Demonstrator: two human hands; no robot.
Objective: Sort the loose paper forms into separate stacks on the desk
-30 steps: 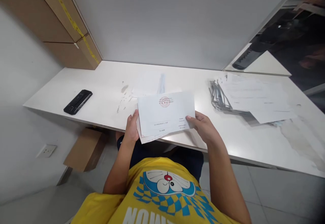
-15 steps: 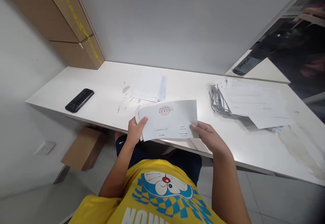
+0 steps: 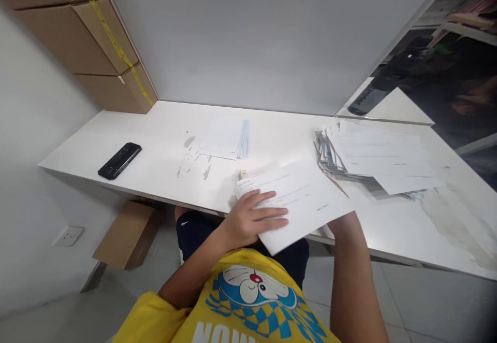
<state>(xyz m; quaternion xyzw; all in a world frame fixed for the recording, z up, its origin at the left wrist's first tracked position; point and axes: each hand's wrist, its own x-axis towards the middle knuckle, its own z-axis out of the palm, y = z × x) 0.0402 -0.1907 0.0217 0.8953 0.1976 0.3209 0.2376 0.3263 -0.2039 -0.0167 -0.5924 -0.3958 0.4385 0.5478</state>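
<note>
A white printed sheet (image 3: 297, 193) lies tilted in front of me, overhanging the table's front edge. Across its left part my left hand (image 3: 254, 216) rests flat, its fingers spread and its thumb out of sight. My right hand (image 3: 347, 226) holds the sheet from below at its right end; the paper hides most of its fingers. Another pale paper edge shows beneath the sheet near my right wrist. Behind the sheet's left corner is a small beige object (image 3: 242, 173), too little of it visible to name. Farther back lies a small stack of papers (image 3: 221, 138).
A heap of loose papers (image 3: 384, 151) spreads over the right of the white table (image 3: 166, 125). On the left is a black phone (image 3: 119, 160). Cardboard boxes (image 3: 93, 37) stand at the back left, another box (image 3: 126, 234) below the table. A dark bottle (image 3: 367, 99) lies at the back right.
The stamped side of the paper has given way to a text side, tilted to the right. My left hand has moved right onto its surface; my right hand has slipped underneath.
</note>
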